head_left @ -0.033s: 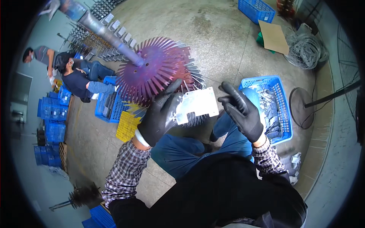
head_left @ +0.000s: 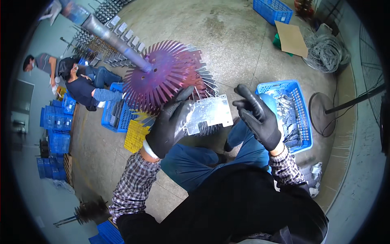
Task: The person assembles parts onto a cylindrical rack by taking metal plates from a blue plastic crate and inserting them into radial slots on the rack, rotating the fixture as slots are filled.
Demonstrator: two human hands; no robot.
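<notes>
My left hand [head_left: 170,127], in a black glove, grips a flat silver metal plate [head_left: 209,114] by its left edge. The plate has a notch in its lower side and small holes near its right corners. Just to the right of the plate, apart from it, my right hand [head_left: 258,118] is gloved in black too, its fingers stretched out with nothing in them. Behind the plate stands a round rack [head_left: 166,73] with purple-stained radiating metal fins on a thick shaft [head_left: 118,44]; the plate and my left hand hide part of it.
A blue basket [head_left: 307,134] of metal pieces stands beside my right leg. Left of the rack are another blue basket [head_left: 106,112] and a yellow grid [head_left: 136,134]. Two people [head_left: 81,87] work at the far left. A stand base [head_left: 323,116] and wire coil [head_left: 325,51] lie right.
The plate has tilted slightly, and its bright white glare has faded to a silver surface. Both hands stay nearly in place.
</notes>
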